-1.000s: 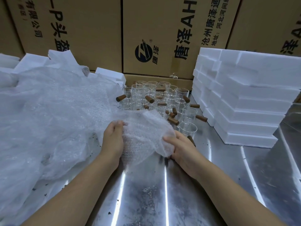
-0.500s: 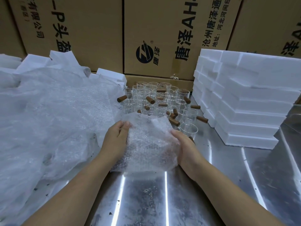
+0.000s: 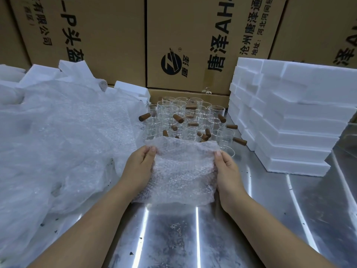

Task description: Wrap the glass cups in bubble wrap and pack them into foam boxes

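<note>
A sheet of bubble wrap (image 3: 181,171) is stretched flat between my two hands above the steel table. My left hand (image 3: 140,167) grips its left edge, thumb on top near the far corner. My right hand (image 3: 227,171) grips the right edge the same way. Just behind the sheet stand several clear glass cups (image 3: 185,120) with brown wooden handles, packed close together. White foam boxes (image 3: 286,120) are stacked at the right.
A big heap of bubble wrap (image 3: 58,142) covers the table's left side, with foam pieces (image 3: 38,74) behind it. Printed cardboard cartons (image 3: 193,41) wall off the back. Bare steel table (image 3: 193,238) with dark specks lies in front.
The crumpled sheet has been pulled open and flat. My hands moved apart to its left and right edges and lifted its far edge toward the cups.
</note>
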